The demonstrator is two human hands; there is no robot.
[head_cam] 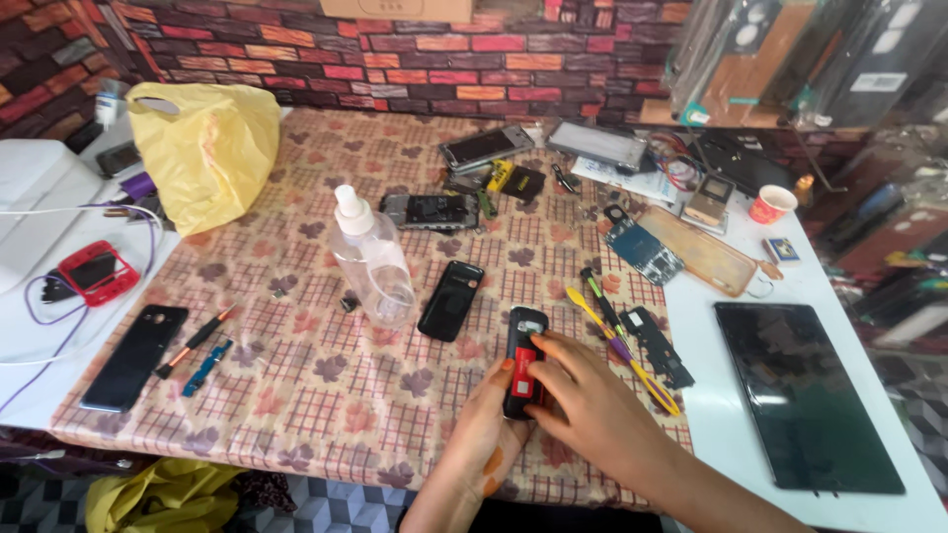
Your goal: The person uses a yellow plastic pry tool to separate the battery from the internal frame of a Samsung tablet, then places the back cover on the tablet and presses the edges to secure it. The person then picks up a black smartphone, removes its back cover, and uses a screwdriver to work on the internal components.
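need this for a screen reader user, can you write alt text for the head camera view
Two bare hands work on a small black and red phone at the near edge of a floral checked tablecloth: the left hand grips it from below, the right hand rests fingers on its side. Around lie a clear spray bottle, other phones, tweezers, a yellow bag and a dark tablet.

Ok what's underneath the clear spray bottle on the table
The clear spray bottle stands on the checked floral tablecloth; the pattern shows through its plastic. Nothing else appears beneath it. The table surface under the cloth is covered and cannot be seen there.
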